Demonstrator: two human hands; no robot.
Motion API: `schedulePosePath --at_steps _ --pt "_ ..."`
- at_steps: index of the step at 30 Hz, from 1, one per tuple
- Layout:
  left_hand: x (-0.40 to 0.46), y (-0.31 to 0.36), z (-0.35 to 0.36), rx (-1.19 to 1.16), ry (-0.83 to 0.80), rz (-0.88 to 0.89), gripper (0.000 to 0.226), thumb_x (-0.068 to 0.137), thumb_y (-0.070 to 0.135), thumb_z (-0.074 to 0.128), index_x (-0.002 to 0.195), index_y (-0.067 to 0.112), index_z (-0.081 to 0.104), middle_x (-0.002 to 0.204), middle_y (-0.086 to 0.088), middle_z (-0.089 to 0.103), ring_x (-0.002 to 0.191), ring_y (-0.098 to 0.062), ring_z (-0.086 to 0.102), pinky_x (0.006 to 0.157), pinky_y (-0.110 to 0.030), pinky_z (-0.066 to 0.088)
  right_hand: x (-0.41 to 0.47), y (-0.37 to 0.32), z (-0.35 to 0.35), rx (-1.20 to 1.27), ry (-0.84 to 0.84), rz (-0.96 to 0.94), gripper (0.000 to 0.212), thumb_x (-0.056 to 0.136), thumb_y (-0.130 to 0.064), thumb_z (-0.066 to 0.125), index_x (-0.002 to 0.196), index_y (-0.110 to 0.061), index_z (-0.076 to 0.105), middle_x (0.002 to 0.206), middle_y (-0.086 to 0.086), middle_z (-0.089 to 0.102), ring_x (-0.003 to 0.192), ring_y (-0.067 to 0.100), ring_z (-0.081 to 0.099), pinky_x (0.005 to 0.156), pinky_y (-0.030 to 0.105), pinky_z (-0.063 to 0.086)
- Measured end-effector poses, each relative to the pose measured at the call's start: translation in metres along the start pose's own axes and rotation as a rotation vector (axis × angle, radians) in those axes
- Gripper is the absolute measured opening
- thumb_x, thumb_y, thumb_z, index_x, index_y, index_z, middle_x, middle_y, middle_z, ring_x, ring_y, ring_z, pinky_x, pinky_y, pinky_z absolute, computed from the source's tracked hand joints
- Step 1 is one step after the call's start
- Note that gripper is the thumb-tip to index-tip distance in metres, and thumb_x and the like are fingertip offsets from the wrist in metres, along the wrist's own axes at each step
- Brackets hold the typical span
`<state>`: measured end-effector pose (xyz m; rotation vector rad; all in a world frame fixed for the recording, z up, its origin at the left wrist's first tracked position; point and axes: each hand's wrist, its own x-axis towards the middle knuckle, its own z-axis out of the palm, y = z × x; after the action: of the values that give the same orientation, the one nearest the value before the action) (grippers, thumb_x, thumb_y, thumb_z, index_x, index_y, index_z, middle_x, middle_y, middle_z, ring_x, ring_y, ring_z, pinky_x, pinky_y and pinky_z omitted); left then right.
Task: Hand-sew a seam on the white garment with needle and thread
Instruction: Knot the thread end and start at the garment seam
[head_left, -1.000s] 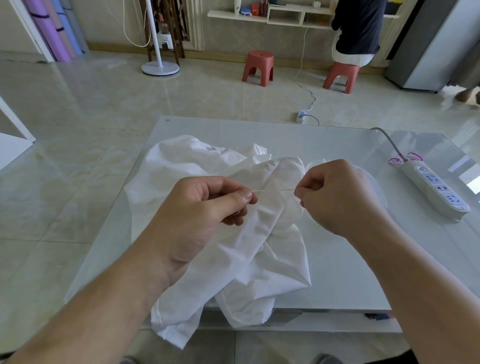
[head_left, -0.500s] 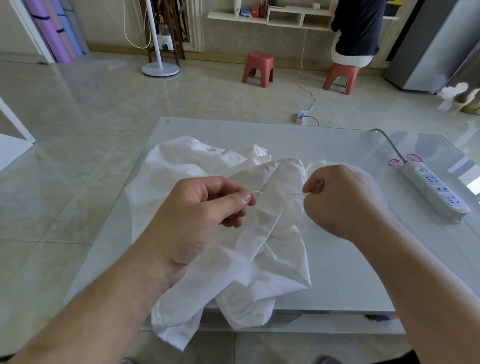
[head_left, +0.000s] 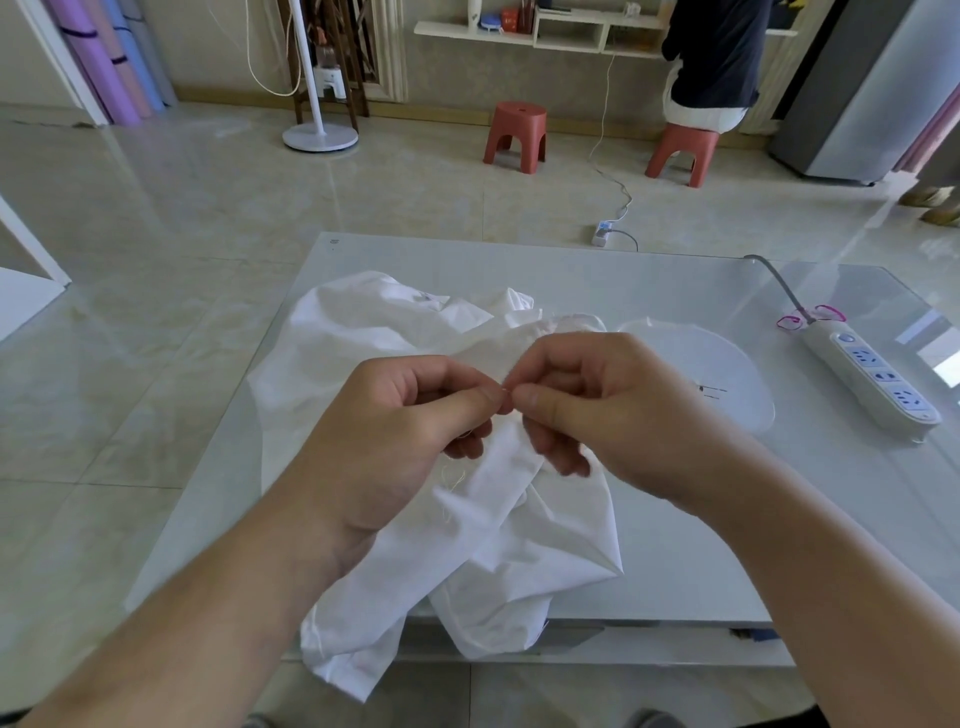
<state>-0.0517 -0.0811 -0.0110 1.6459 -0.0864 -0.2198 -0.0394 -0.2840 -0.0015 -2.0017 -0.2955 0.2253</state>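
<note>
Head cam: left hand (head_left: 400, 415) & right hand (head_left: 597, 410) are meeting thumb-to-thumb, both pinching the white garment (head_left: 488, 530) on the table (head_left: 675, 571); needle too small to tell.

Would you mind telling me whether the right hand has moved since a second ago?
Yes. The right hand moved left, away from the power strip, to meet the left hand.

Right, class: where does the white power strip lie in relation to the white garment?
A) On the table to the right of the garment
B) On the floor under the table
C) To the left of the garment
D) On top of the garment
A: the power strip lies on the table, to the right of and apart from the white garment.
</note>
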Motion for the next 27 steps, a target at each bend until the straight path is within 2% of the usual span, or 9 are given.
schedulePosePath --at_steps 3,6,9,14,20,23,27 --pt "0.000 0.000 0.000 0.002 -0.003 -0.005 0.018 0.095 0.014 0.071 0.084 0.016 0.085 0.070 0.000 0.070 0.070 -0.011 0.064 0.077 -0.028 0.054 0.001 -0.001 -0.003 -0.021 0.092 -0.006 0.025 0.100 -0.005 0.064 0.079 -0.014 0.074 0.058 0.003 0.061 0.050 0.018 0.050 0.054 0.025 0.042" --pt "-0.001 0.000 0.000 -0.005 0.000 -0.006 0.017 0.095 0.015 0.071 0.084 0.015 0.084 0.070 -0.001 0.070 0.070 -0.012 0.064 0.079 -0.029 0.054 0.002 0.001 -0.005 -0.078 0.167 0.012 0.030 0.097 -0.004 0.064 0.073 -0.018 0.073 0.056 0.001 0.060 0.051 0.019 0.047 0.056 0.033 0.041" --pt "-0.001 0.000 0.000 -0.013 0.003 -0.010 0.016 0.094 0.016 0.071 0.085 0.015 0.084 0.071 -0.001 0.070 0.070 -0.012 0.064 0.081 -0.031 0.056 0.005 0.005 -0.006 -0.119 0.222 0.053 0.030 0.097 -0.006 0.064 0.071 -0.020 0.073 0.054 -0.002 0.061 0.052 0.019 0.048 0.059 0.039 0.044" --pt "-0.002 0.000 -0.001 -0.015 -0.001 -0.011 0.017 0.095 0.016 0.070 0.085 0.015 0.084 0.073 -0.002 0.071 0.072 -0.013 0.066 0.083 -0.032 0.058 0.008 0.012 -0.008 -0.168 0.289 0.106 0.030 0.097 -0.009 0.064 0.071 -0.021 0.072 0.054 -0.003 0.063 0.048 0.014 0.050 0.059 0.035 0.046" --pt "-0.002 0.000 0.000 -0.022 -0.001 -0.012 0.018 0.095 0.015 0.070 0.084 0.016 0.084 0.073 -0.002 0.072 0.072 -0.013 0.066 0.085 -0.034 0.058 0.012 0.020 -0.011 -0.205 0.372 0.160 0.028 0.095 -0.012 0.064 0.071 -0.024 0.072 0.055 0.000 0.064 0.050 0.019 0.051 0.056 0.037 0.045" --pt "-0.002 0.000 -0.001 -0.031 -0.010 -0.009 0.017 0.095 0.015 0.070 0.085 0.015 0.084 0.074 -0.003 0.072 0.073 -0.014 0.066 0.085 -0.034 0.058 0.015 0.024 -0.012 -0.230 0.404 0.180 0.029 0.094 -0.013 0.064 0.071 -0.028 0.073 0.059 0.004 0.066 0.052 0.022 0.051 0.055 0.035 0.043" --pt "-0.002 0.000 -0.001 -0.034 -0.012 -0.008 0.017 0.095 0.013 0.070 0.085 0.015 0.084 0.074 -0.003 0.072 0.073 -0.014 0.066 0.083 -0.032 0.057 0.015 0.026 -0.014 -0.269 0.447 0.218 0.029 0.095 -0.014 0.065 0.069 -0.024 0.072 0.062 0.003 0.069 0.050 0.019 0.050 0.052 0.028 0.040"
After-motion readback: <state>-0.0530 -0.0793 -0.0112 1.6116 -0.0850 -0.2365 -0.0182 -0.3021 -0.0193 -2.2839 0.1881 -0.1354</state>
